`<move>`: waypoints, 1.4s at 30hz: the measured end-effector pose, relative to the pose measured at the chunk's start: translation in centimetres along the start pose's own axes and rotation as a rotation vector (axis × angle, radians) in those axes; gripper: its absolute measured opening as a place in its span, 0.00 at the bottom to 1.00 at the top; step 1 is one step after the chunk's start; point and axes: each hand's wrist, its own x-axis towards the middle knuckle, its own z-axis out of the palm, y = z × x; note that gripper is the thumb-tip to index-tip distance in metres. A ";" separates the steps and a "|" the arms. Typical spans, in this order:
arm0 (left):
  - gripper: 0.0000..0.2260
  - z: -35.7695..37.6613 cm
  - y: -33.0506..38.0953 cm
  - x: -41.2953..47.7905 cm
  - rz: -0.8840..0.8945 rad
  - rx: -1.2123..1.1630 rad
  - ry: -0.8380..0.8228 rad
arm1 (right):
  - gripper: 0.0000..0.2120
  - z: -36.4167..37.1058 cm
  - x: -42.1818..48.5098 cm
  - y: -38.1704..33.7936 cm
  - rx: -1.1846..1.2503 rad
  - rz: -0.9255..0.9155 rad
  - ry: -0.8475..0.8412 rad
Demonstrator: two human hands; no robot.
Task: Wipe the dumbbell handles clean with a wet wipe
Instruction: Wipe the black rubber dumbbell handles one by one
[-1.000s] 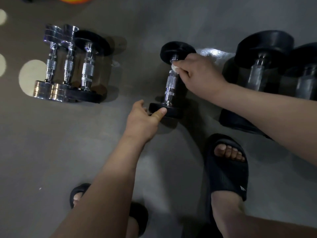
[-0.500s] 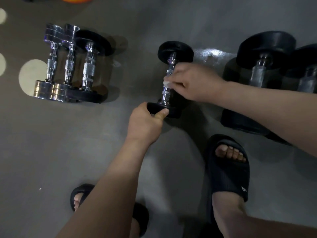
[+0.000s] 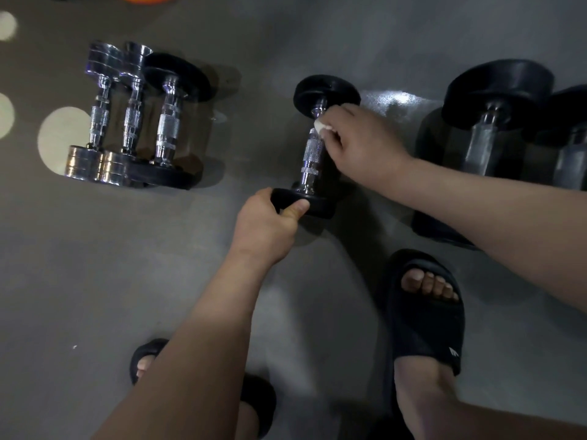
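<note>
The small dumbbell (image 3: 308, 174) lies on the smooth grey floor (image 3: 127, 265). The left hand (image 3: 270, 227) grips its near round black end. The right hand (image 3: 359, 144) pinches a wadded white wet wipe (image 3: 320, 125) against the far end of the chrome handle (image 3: 313, 152). The knurled middle could shred the thin wipe, and the round ends may roll if that grip loosens.

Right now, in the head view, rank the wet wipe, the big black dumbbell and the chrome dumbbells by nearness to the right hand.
1. wet wipe, pinched in the right hand
2. big black dumbbell, to its right
3. chrome dumbbells, far left
</note>
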 end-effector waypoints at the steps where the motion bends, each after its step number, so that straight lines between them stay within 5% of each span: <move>1: 0.11 0.0 0.0 0.0 0.001 0.000 -0.002 | 0.10 0.1 -0.5 -0.1 0.020 -0.020 -0.007; 7: 0.11 0.0 -0.2 0.1 0.007 0.000 0.003 | 0.10 -0.2 0.6 0.9 0.119 0.069 -0.004; 9: 0.11 0.0 -0.2 0.1 0.003 -0.009 0.005 | 0.08 0.0 -0.5 -0.1 0.167 -0.024 -0.007; 13: 0.12 0.0 -0.2 0.1 -0.006 -0.029 -0.009 | 0.09 0.2 -2.4 -1.4 0.207 -0.304 -0.272; 18: 0.10 -0.2 0.0 0.1 -0.008 -0.016 -0.011 | 0.08 0.4 0.6 0.1 0.202 -0.030 -0.007; 23: 0.11 -0.1 -0.1 0.4 -0.006 0.012 -0.023 | 0.08 -0.1 -1.5 -0.4 0.217 -0.337 -0.316; 28: 0.12 -0.2 -0.2 0.4 -0.009 0.007 -0.020 | 0.11 0.2 -0.2 0.4 0.251 -0.097 -0.095; 33: 0.12 -0.4 -0.1 0.6 -0.016 0.031 -0.037 | 0.07 -0.3 -1.2 -0.5 0.218 -0.417 -0.371; 38: 0.09 -0.6 -0.1 0.5 -0.018 0.011 -0.039 | 0.09 -0.4 0.8 0.9 0.221 -0.182 -0.154; 42: 0.09 -0.7 0.1 0.5 -0.021 0.023 -0.056 | 0.11 0.3 -1.4 -0.5 0.227 -0.389 -0.307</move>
